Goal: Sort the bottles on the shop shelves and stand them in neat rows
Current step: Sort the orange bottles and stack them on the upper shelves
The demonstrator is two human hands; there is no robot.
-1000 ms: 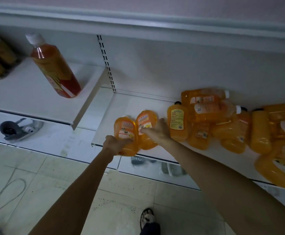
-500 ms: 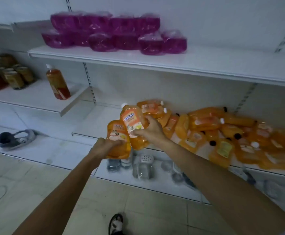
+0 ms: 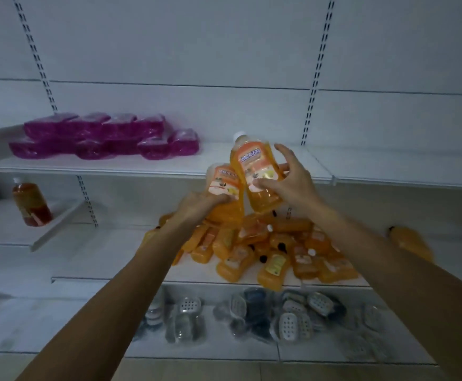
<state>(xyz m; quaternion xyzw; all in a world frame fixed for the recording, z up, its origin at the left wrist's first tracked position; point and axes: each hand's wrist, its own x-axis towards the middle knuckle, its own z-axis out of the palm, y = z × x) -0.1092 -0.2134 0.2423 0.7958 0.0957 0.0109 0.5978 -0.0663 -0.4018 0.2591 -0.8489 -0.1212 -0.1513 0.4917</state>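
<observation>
My right hand [image 3: 293, 182] grips an orange bottle with a white cap [image 3: 257, 171], raised in front of the upper white shelf [image 3: 142, 166]. My left hand [image 3: 199, 204] holds a second orange bottle [image 3: 224, 185] just left of and below it; the two bottles touch. Both lean slightly left. Below them, a heap of several orange bottles [image 3: 273, 251] lies tumbled on the middle shelf [image 3: 109, 270]. One more orange bottle [image 3: 411, 243] lies alone at the far right of that shelf.
Several pink wrapped packs [image 3: 106, 136] are stacked on the upper shelf's left part. A red-orange bottle [image 3: 30, 202] stands on a shorter left shelf [image 3: 57, 229]. Soap dishes in wrap [image 3: 287, 314] crowd the bottom shelf. Slotted uprights [image 3: 311, 86] run up the back wall.
Both hands have lifted their bottles from the middle shelf up to the level of the upper shelf. The camera has tilted up, away from the floor.
</observation>
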